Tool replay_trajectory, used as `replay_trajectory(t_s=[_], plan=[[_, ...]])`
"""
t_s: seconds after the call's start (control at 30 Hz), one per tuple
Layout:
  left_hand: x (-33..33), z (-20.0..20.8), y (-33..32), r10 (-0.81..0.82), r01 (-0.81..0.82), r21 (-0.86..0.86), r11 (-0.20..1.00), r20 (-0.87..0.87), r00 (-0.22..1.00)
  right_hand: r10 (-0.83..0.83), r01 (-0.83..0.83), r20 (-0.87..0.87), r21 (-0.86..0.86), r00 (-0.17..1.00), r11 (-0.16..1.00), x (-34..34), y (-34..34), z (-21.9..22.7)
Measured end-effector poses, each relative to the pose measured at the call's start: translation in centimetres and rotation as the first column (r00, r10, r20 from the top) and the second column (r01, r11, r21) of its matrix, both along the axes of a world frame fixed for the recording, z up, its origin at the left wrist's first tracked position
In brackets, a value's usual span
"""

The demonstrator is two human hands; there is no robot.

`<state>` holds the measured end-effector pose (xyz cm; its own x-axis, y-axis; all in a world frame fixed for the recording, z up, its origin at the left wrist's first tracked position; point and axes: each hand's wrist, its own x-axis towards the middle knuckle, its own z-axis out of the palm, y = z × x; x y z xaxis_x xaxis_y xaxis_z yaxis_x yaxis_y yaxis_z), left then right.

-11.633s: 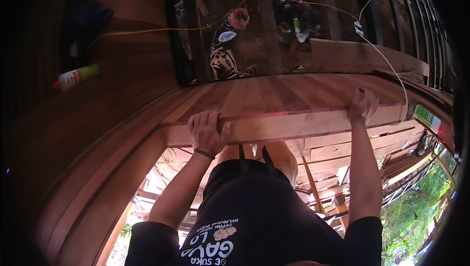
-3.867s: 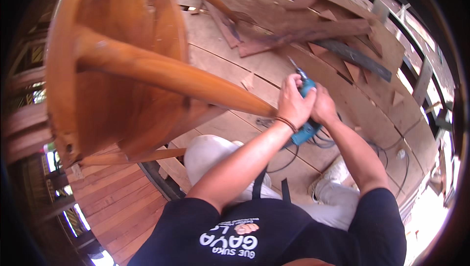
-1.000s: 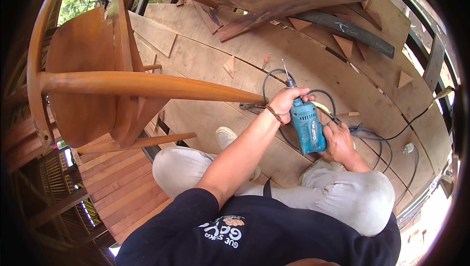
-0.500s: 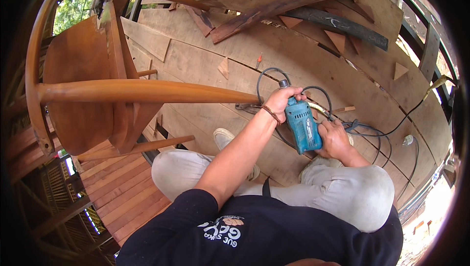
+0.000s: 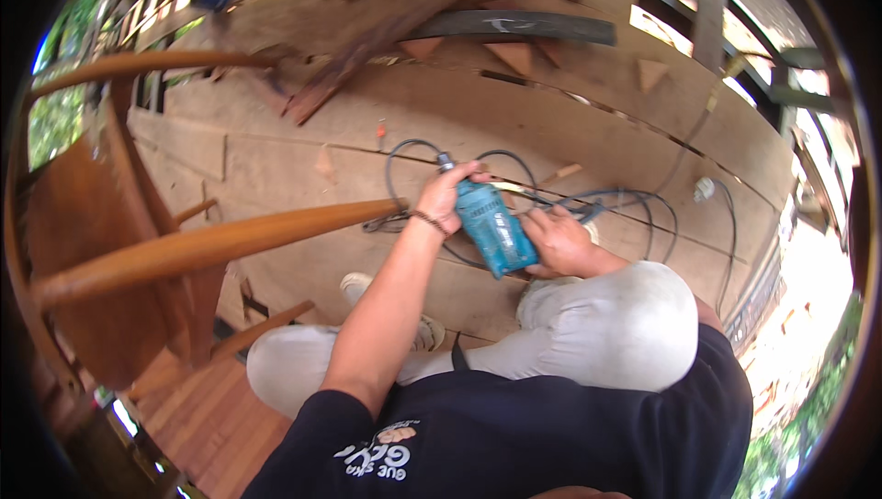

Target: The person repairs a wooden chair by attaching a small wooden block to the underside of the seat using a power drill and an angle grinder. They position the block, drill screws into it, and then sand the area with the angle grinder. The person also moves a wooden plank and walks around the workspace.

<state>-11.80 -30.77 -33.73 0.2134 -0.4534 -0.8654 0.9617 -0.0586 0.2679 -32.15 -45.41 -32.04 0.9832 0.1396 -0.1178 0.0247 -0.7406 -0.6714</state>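
Note:
A teal electric drill (image 5: 496,231) lies tilted across my two hands, above my bent legs. Near its metal chuck (image 5: 446,162), the fingers of my left hand (image 5: 444,198) wrap round the front of the body. My right hand (image 5: 562,240) is closed at the handle side, its fingertips partly hidden behind the drill. A dark cord (image 5: 588,198) loops behind it and trails to the right. Just left of my left wrist is the tip of a brown wooden chair's leg (image 5: 230,242); the chair lies tipped over.
Plywood boards (image 5: 276,168) form the floor, with dark gaps between them. Wood offcuts and a long dark plank (image 5: 395,35) lie at the far side. A small orange-handled tool (image 5: 381,133) rests beyond the drill. A white plug (image 5: 704,189) lies to the right. Slatted wood (image 5: 216,416) is at lower left.
My view has swung, so the chair, drill and floor pieces sit further left in the picture. Both hands still hold the drill in much the same way.

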Motion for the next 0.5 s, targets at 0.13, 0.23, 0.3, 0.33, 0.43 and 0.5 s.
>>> replay_trajectory(t_s=[0.13,0.23,0.3,0.33,0.43,0.5], plan=[[0.0,-0.2,0.5,0.028,-0.033,0.061,0.998,0.075,0.997,-0.026,0.026,0.035,0.008,0.999,1.000,0.1,0.2,0.3],[0.5,0.0,0.5,-0.003,-0.008,0.087,0.996,0.128,0.992,-0.057,0.054,0.052,0.058,0.997,0.997,0.4,0.2,-0.2],[0.5,-0.4,1.6,-0.028,0.021,0.063,0.998,0.109,0.994,-0.014,0.012,0.022,0.096,1.000,0.995,0.0,0.1,-0.2],[0.2,-0.5,2.1,-0.038,0.033,0.054,0.998,0.093,0.995,-0.002,0.002,0.001,0.128,1.000,0.992,-0.3,0.2,-0.1],[0.6,-0.7,3.1,-0.030,0.031,0.001,1.000,0.152,0.988,-0.170,0.154,0.057,0.215,0.984,0.964,-1.4,-0.7,0.3],[1.1,-0.3,3.8,-0.039,0.040,-0.006,0.999,0.171,0.984,-0.402,0.365,0.139,0.235,0.905,0.901,-3.0,-1.4,0.4]])
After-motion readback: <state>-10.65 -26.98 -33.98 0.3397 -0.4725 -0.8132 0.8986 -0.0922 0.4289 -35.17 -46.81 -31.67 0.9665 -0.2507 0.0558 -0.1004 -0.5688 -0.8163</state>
